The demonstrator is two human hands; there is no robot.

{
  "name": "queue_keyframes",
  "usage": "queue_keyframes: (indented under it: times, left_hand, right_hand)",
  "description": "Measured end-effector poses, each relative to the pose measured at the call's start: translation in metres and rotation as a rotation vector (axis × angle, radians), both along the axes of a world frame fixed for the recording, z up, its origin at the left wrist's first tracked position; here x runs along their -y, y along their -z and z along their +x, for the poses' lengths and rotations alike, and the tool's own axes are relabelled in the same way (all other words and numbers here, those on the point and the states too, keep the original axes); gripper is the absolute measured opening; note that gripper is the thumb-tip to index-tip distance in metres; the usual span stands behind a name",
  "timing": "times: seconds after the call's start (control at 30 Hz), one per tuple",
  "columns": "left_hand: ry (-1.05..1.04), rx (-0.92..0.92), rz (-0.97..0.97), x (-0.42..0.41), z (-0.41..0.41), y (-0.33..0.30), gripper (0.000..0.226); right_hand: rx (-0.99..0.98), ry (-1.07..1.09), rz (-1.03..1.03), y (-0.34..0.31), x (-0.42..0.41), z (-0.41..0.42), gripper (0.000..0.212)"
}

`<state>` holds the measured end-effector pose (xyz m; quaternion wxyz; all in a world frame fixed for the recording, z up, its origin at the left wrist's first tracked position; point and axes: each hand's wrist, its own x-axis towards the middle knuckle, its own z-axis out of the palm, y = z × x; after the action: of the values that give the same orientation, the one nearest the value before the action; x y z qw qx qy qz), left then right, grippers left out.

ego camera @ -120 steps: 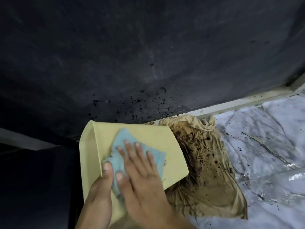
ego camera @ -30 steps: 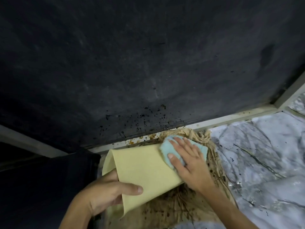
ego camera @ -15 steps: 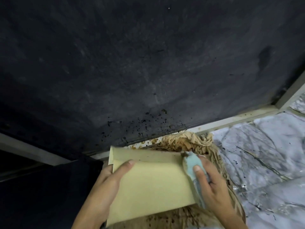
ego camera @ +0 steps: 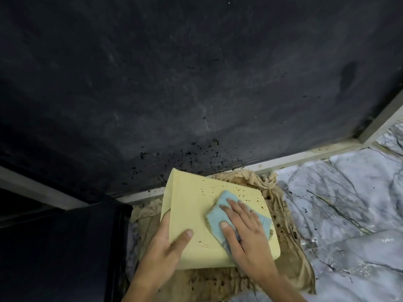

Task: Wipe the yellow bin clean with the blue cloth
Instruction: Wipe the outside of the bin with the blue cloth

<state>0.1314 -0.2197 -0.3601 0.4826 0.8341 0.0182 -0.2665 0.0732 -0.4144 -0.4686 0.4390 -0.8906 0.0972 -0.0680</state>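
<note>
The yellow bin (ego camera: 196, 205) lies on its side, one broad face up, dotted with small brown specks near its far edge. My left hand (ego camera: 163, 249) grips its near left edge, thumb laid across the top face. The blue cloth (ego camera: 218, 216) sits crumpled on the right half of that face. My right hand (ego camera: 244, 232) presses flat on the cloth with fingers spread, covering most of it.
A stained tan rag (ego camera: 283, 253) is spread under the bin on the marbled white floor (ego camera: 349, 192). A dark splattered wall (ego camera: 196, 83) with a pale base strip (ego camera: 294, 158) rises behind. A black object (ego camera: 65, 247) stands at the left.
The bin has been turned so a speckled broad face points up. My right hand moved from the bin's right end onto this face with the cloth. My left hand shifted to the near left edge.
</note>
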Motion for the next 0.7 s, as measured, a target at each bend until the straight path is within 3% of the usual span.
queue_keyframes:
  times: [0.07,0.17,0.33,0.4,0.53,0.63,0.7]
  left_hand:
    - [0.018,0.024,-0.009,0.001,0.000,0.002,0.049]
    - [0.036,0.044,-0.033,0.005,-0.002,0.001,0.049]
    - [0.075,0.128,-0.076,0.017,-0.005,-0.003,0.060]
    - [0.077,0.097,-0.104,0.016,-0.007,-0.003,0.064]
    - [-0.025,0.006,-0.152,0.006,-0.014,0.003,0.055]
    - [-0.061,-0.027,-0.154,0.007,-0.017,0.007,0.049]
    - [-0.048,-0.018,-0.157,0.009,-0.016,0.008,0.050]
  right_hand:
    - [-0.080,0.034,-0.090,0.009,0.011,0.005,0.055]
    - [-0.250,0.158,-0.008,-0.003,0.014,0.021,0.067]
    - [-0.153,-0.192,0.000,-0.058,-0.043,0.062,0.051]
    - [-0.106,-0.215,-0.029,-0.057,-0.046,0.053,0.051]
    - [-0.248,0.024,-0.143,-0.012,-0.017,0.011,0.059]
    - [-0.428,0.270,-0.027,-0.006,-0.010,0.011,0.066]
    - [-0.418,0.199,-0.048,-0.023,-0.030,0.018,0.063]
